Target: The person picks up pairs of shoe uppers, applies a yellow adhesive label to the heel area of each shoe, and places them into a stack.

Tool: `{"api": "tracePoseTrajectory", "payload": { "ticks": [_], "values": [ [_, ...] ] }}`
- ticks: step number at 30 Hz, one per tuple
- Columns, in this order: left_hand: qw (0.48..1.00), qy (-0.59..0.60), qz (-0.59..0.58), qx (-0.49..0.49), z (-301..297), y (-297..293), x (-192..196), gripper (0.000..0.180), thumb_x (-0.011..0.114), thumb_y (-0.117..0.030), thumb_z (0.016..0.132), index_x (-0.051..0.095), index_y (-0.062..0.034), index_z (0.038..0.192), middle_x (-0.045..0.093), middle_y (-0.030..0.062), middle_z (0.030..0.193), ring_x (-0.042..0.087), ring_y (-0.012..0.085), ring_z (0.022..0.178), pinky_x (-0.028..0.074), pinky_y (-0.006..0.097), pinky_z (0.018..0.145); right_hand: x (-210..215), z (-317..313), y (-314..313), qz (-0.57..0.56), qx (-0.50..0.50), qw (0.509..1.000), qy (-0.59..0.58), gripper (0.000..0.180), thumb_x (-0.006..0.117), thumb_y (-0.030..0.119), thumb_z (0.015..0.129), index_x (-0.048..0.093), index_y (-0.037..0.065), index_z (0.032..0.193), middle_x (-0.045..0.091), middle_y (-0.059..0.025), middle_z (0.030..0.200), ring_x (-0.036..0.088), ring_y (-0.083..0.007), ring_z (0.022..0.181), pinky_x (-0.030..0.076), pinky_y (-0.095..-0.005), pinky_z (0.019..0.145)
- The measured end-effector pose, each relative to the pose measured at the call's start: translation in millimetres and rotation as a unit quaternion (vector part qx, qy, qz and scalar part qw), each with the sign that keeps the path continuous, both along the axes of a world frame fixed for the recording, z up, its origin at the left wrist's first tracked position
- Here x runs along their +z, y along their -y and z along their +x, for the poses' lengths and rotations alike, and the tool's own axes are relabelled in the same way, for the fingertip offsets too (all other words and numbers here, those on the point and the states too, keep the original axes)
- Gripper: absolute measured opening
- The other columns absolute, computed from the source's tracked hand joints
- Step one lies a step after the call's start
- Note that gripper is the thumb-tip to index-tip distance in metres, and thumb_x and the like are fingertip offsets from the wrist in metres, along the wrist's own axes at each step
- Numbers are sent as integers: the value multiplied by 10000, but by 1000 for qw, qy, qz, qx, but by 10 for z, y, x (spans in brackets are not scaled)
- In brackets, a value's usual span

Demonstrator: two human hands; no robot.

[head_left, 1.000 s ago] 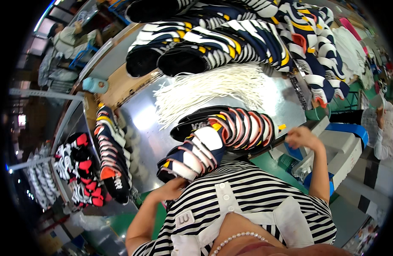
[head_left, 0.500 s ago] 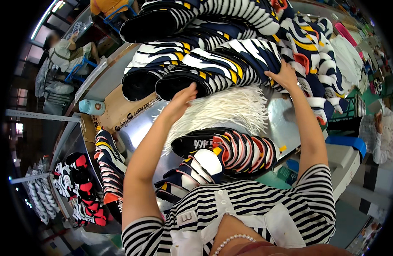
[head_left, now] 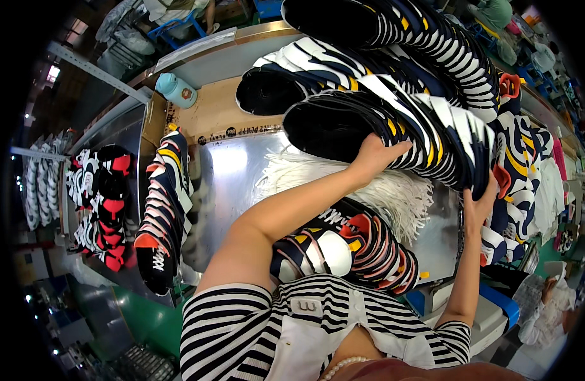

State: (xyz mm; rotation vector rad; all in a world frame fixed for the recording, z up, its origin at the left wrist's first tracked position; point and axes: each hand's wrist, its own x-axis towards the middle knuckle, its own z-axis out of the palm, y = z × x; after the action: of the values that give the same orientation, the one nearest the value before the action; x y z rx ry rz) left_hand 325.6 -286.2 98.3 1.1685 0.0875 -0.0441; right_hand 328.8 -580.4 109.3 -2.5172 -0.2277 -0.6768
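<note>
– Left hand (head_left: 371,159) and right hand (head_left: 482,204) hold the shoe stack (head_left: 421,124); it's just beside the white laces (head_left: 395,200).
– Risk?
– I'd say nested shoes could slip apart; cause: slack end pressure.

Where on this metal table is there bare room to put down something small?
Bare metal lies between the left row of shoe uppers and the white laces; a smaller patch lies between the laces and right forearm. The far side is crowded with stacked uppers.
</note>
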Motion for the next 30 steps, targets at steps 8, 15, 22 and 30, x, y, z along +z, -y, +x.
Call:
{"api": "tracePoseTrajectory", "payload": {
  "ticks": [8,15,22,30],
  "values": [
    [964,-26,197,174,-1391,-1304,1018,166,690,-140,831,657,-11,931,652,-1,859,570,50,728,467,225,642,1004,-95,-1406,49,219,974,-43,687,599,11,633,447,20,1303,521,-181,1232,502,-306,1162,358,-360,1020],
    [882,-20,194,429,-1865,-2380,855,323,643,-135,852,580,41,1115,613,53,1056,573,115,933,444,263,846,75,416,-3421,91,467,859,-188,704,620,259,690,424,24,1324,479,-222,1288,462,-352,1192,339,-390,1036],
    [867,10,215,449,-1093,-3793,-194,391,661,-204,844,571,25,1148,615,56,1067,568,141,961,436,270,859,-517,989,-4666,-26,406,904,-129,708,611,332,684,438,13,1292,507,-219,1229,497,-383,1083,398,-453,925],
    [816,-251,345,390,-963,-4421,-367,448,701,-426,791,583,3,745,569,29,711,464,126,650,401,316,587,-622,719,-4554,-3,485,873,45,724,679,336,759,375,-14,1314,411,-216,1334,365,-376,1259,309,-452,1047]
  ]
}}
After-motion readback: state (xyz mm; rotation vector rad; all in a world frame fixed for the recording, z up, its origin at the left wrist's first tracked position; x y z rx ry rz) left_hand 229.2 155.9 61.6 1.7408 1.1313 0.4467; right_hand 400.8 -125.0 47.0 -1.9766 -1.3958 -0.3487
